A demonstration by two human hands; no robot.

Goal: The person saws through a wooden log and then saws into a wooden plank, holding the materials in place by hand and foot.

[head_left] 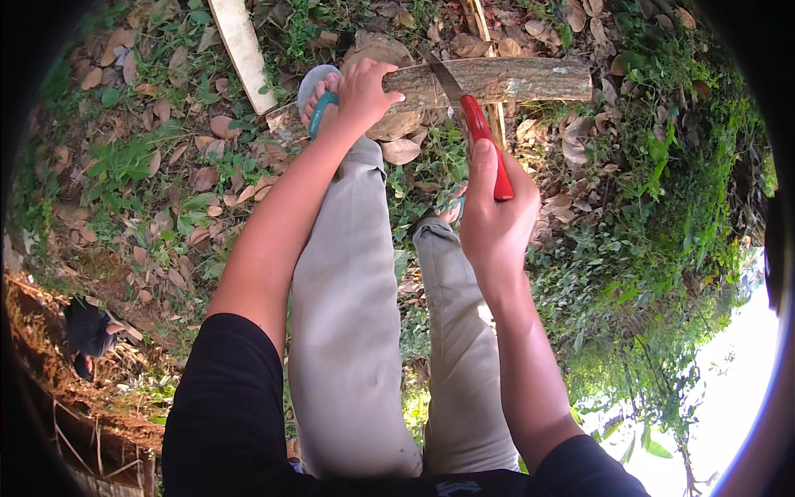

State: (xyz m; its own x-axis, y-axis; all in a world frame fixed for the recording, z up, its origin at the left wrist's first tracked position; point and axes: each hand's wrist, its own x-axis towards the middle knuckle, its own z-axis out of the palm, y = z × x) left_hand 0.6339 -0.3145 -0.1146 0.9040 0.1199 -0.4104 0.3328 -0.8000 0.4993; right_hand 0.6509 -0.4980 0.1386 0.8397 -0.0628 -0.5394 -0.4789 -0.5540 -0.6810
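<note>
Black cloth sleeves (224,398) sit closest, right hand (501,219) squeezing what seems a red-handled metal saw (474,120), left hand (363,93) spread on a rough brown log (530,79).

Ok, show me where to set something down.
The leaf-strewn ground left of the left forearm, on the pale board's near side, has room but isn't bare. It's crowded along the log: the left hand and sandalled foot are on it, and the saw in the right hand crosses it.
</note>
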